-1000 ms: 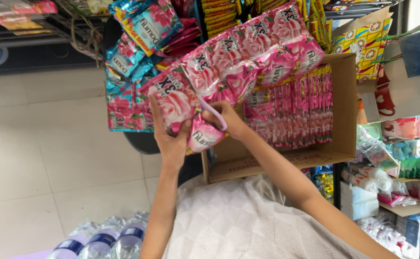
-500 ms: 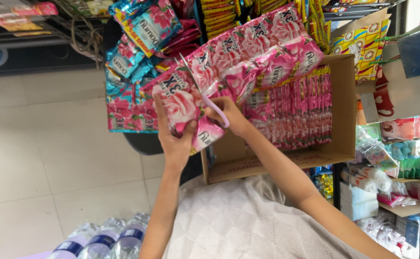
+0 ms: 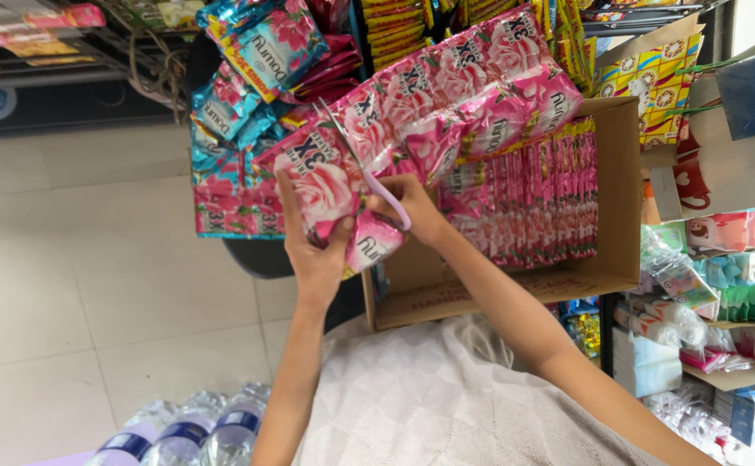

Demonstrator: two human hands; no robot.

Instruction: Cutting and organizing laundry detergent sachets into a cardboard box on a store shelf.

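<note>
left hand (image 3: 313, 250) gripping sachet strip (image 3: 330, 185), right hand (image 3: 408, 211) closed — seemingly — on scissors (image 3: 369, 177)

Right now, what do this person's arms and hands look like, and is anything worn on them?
Both arms are bare from the bottom edge of the picture up to the hands: no sleeves, gloves, watch or bracelet show. The left hand and right hand carry no rings that I can make out. The arms are slim. A pale quilted fabric lies between them.
</note>
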